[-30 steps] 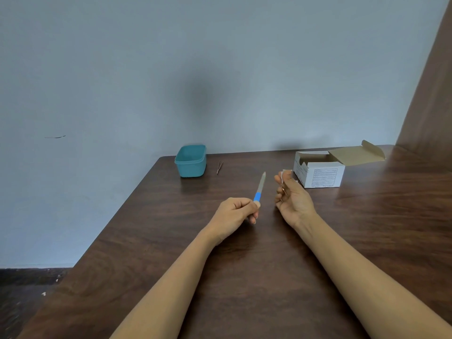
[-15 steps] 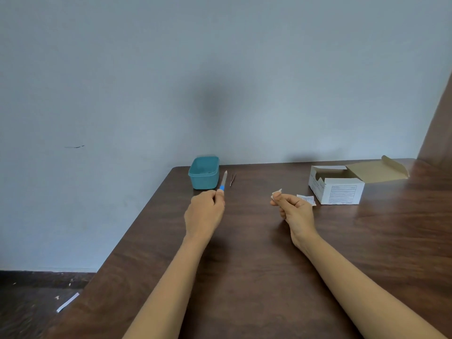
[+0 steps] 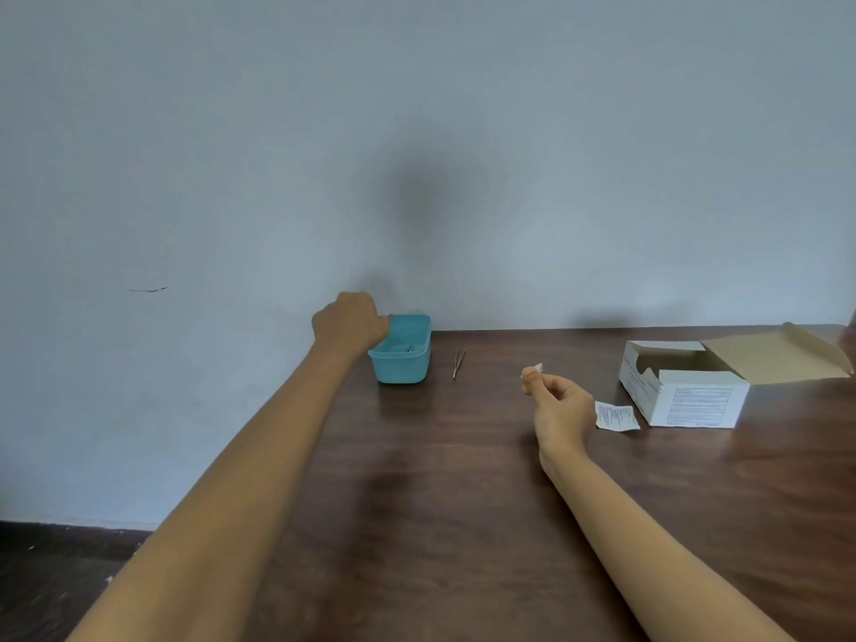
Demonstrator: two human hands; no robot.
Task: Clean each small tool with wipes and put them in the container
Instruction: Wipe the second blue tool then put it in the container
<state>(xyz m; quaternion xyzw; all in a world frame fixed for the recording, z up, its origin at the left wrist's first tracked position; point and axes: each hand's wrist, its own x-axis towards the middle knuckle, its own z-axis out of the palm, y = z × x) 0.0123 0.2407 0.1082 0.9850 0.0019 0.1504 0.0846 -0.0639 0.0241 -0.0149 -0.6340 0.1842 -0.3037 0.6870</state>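
Bare left arm (image 3: 250,470), wrist to frame edge; bare right arm (image 3: 648,525) likewise. The left hand (image 3: 349,324) and right hand (image 3: 563,410) are uncovered too.

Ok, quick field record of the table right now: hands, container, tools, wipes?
teal container: blue-handled tool inside
left hand: at container's left rim, fingers hidden
right hand: pinches white wipe
tweezers: on table, right of container, apart
wipe box: open, far right
packet: flat beside box

1 container (image 3: 400,369), 1 pr tweezers (image 3: 457,362), 1 wipe (image 3: 538,366), 1 box (image 3: 695,404), 1 wrapper (image 3: 617,416).
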